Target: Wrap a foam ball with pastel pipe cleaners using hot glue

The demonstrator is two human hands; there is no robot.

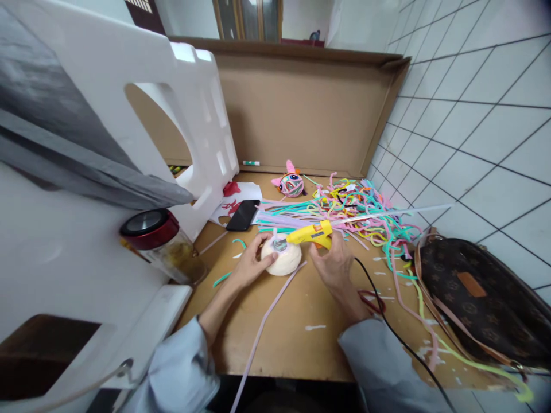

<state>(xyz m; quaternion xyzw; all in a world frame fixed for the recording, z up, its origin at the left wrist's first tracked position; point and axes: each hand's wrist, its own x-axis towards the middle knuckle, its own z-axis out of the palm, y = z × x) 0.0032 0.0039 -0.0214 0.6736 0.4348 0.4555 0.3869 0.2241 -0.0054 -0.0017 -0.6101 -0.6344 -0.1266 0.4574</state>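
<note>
My left hand [250, 261] is closed around the side of a cream-white ball [286, 264] near the middle of the table. A small greyish-lilac patch shows on top of the ball, with a short pale strip rising from it. My right hand [333, 261] grips a yellow hot glue gun [310, 233]. The gun's nozzle points left and reaches the ball's top edge; whether it touches cannot be made out. A long clear glue stick [391, 212] sticks out of the gun's back. A lilac pipe cleaner [269, 315] runs from beside the ball over the table's front edge.
Many coloured pipe cleaners [357, 201] lie heaped behind the gun, near a decorated ball with pink ears [291, 184]. A phone [243, 215] and a glass bottle [166, 244] are at left. A brown bag [482, 298] and the gun's black cord [396, 332] are at right.
</note>
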